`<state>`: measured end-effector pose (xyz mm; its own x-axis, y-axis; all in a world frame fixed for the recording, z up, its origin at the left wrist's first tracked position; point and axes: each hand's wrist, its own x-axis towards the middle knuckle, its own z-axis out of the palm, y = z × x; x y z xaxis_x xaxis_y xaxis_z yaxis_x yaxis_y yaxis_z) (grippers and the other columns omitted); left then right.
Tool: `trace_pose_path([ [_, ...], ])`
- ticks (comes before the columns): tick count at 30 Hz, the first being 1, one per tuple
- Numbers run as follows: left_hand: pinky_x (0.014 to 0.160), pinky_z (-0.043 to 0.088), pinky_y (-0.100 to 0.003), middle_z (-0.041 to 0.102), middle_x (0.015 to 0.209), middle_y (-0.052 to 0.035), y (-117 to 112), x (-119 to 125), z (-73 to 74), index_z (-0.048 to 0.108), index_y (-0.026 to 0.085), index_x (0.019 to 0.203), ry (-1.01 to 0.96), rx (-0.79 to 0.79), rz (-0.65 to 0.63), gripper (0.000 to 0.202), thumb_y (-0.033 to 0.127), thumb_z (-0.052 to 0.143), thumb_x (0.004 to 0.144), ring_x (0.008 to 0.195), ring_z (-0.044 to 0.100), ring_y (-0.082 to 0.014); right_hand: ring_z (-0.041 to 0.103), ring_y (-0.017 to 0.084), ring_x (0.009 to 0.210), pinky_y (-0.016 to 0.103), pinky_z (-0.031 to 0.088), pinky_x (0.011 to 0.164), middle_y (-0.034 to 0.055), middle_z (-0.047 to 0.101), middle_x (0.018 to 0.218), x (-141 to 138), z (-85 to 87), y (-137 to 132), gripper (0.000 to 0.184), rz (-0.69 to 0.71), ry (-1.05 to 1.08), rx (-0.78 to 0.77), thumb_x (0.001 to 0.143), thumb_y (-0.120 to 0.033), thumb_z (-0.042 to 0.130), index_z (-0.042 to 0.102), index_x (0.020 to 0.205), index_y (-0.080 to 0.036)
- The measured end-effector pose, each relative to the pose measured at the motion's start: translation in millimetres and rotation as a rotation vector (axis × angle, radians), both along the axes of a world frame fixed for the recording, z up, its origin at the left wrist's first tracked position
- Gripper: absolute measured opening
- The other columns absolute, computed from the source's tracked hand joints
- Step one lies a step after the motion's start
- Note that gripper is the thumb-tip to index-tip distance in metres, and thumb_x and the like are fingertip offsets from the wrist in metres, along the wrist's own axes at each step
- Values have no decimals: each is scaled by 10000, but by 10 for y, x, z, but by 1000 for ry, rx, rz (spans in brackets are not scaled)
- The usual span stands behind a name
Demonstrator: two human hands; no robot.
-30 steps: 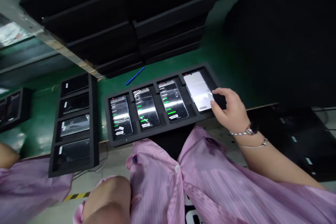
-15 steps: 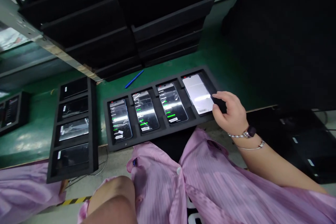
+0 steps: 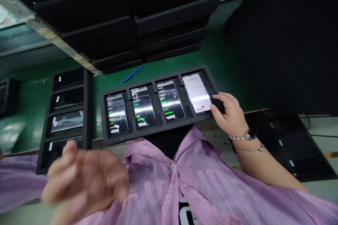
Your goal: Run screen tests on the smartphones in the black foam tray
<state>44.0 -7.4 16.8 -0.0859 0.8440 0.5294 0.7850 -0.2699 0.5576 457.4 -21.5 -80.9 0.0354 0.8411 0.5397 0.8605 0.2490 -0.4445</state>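
A black foam tray (image 3: 163, 126) lies at the bench's front edge with smartphones in its compartments. The rightmost smartphone (image 3: 196, 93) shows a white screen with a small red mark near the bottom. Beside it, my right hand (image 3: 229, 112) rests at the tray's right end, thumb and fingers apart, with nothing in it. The other smartphones, such as the middle one (image 3: 171, 100), display dark screens with lines of white and green text. Low on the left, my left hand (image 3: 92, 179) is raised, palm showing, blurred, its loosely curled fingers apart and holding nothing I can see.
A second foam tray (image 3: 88, 112) of dark smartphones stands to the left, partly behind my left hand. A blue pen (image 3: 133, 74) lies on the green bench (image 3: 163, 64). Stacked black trays (image 3: 171, 21) rise behind. More dark devices (image 3: 295, 147) are at lower right.
My left hand has come up into view at the lower left. On the rightmost smartphone, a red mark and faint text now appear on the white screen. My right hand has hardly moved.
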Motion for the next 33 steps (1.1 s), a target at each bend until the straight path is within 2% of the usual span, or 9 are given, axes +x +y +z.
trace_pose_path([
  [2, 1292, 235, -716, 426, 1547, -46, 78, -166, -69, 425, 425, 1433, 104, 188, -28, 693, 706, 636, 837, 1539, 295, -398, 622, 370, 1278, 587, 554, 1052, 156, 713, 1204, 7, -21, -23, 394, 14, -32, -29, 979, -351, 627, 618, 1332, -175],
  [3, 1282, 252, -703, 456, 1532, -86, 108, -265, -119, 461, 360, 1424, 158, 181, -35, 659, 616, 677, 857, 1524, 340, -399, 613, 375, 1290, 587, 555, 1048, 155, 718, 1189, 8, -31, -30, 407, 15, -45, -41, 982, -373, 625, 617, 1336, -172],
  [5, 1271, 296, -644, 437, 1582, -163, 139, -456, -259, 460, 244, 1470, 174, -81, 7, 660, 505, 679, 905, 1513, 392, -391, 608, 380, 1289, 581, 559, 1038, 152, 726, 1151, 10, -47, -35, 410, 17, -73, -49, 984, -396, 624, 625, 1323, -166],
  [8, 1228, 391, -571, 411, 1626, -229, 123, -628, -528, 329, 164, 1590, 11, -492, 140, 827, 569, 617, 930, 1468, 483, -384, 611, 366, 1280, 561, 554, 1048, 143, 732, 1149, 22, -61, -29, 392, 37, -114, -22, 978, -381, 633, 632, 1308, -169],
  [12, 1204, 428, -499, 555, 1549, -172, 81, -628, -729, 306, 216, 1626, -26, -551, 191, 842, 586, 607, 933, 1412, 562, -346, 607, 353, 1286, 546, 540, 1074, 132, 735, 1171, 35, -69, -29, 391, 58, -123, -4, 974, -363, 636, 624, 1315, -173],
  [20, 1048, 532, -517, 629, 1471, -172, 129, -570, -600, 192, 237, 1683, 123, -582, 280, 959, 609, 627, 913, 1231, 682, -393, 641, 338, 1225, 553, 523, 1096, 137, 728, 1193, 26, -52, -24, 403, 79, -189, 6, 987, -334, 615, 624, 1354, -169],
  [25, 1041, 539, -525, 624, 1479, -180, 128, -521, -567, 192, 236, 1687, 173, -590, 304, 909, 623, 563, 953, 1263, 667, -411, 586, 357, 1287, 549, 511, 1094, 138, 721, 1200, 35, -66, -32, 323, 72, -206, -15, 986, -357, 632, 695, 1249, -181],
  [30, 1046, 541, -519, 611, 1502, -176, 152, -439, -515, 233, 237, 1684, 196, -598, 314, 771, 546, 469, 1017, 1312, 645, -397, 581, 380, 1253, 568, 511, 1053, 162, 725, 1210, -22, -59, -11, 684, -21, -121, -95, 965, -505, 644, 497, 1512, -121],
  [33, 1038, 545, -516, 612, 1501, -181, 193, -385, -486, 227, 223, 1688, 236, -610, 342, 717, 499, 407, 1051, 1296, 657, -394, 573, 392, 1249, 578, 500, 1045, 161, 727, 1186, -69, -23, 25, 723, -57, -83, -148, 955, -594, 606, 508, 1500, -129],
])
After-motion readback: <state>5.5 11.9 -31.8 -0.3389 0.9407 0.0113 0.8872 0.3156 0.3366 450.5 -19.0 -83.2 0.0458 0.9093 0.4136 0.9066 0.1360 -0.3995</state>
